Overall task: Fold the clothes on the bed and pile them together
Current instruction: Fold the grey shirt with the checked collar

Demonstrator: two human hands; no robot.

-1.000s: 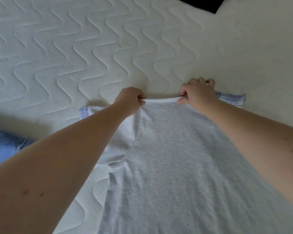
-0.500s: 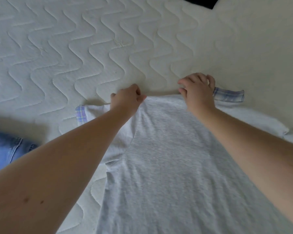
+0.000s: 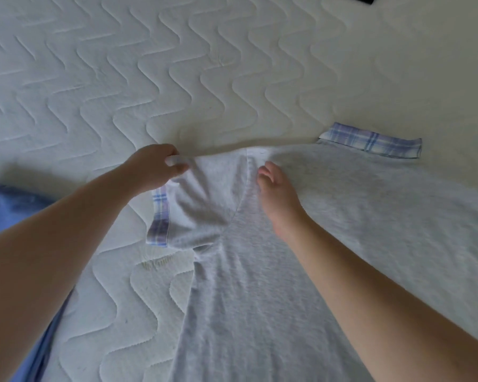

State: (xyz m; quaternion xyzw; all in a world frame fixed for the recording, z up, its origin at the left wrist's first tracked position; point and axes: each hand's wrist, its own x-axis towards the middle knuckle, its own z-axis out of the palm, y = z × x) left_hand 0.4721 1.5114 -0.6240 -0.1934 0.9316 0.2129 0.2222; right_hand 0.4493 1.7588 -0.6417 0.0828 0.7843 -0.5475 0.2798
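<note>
Shirt [image 3: 301, 244] first: one grey T-shirt lies flat on the bed [image 3: 122, 78], spread from the middle toward me. It has two short sleeves, each ending in one plaid cuff; one cuff [image 3: 159, 216] sits at the shirt's left edge, the other [image 3: 370, 140] at its far right corner. My left hand [image 3: 152, 169] is pinched shut on the top edge of the left sleeve, fabric bunched between thumb and fingers. My right hand [image 3: 278, 191] rests on the shirt just right of that sleeve's seam, fingers loosely apart, gripping nothing. One blue denim garment [image 3: 14, 205] lies left of the shirt, partly hidden by my forearm.
</note>
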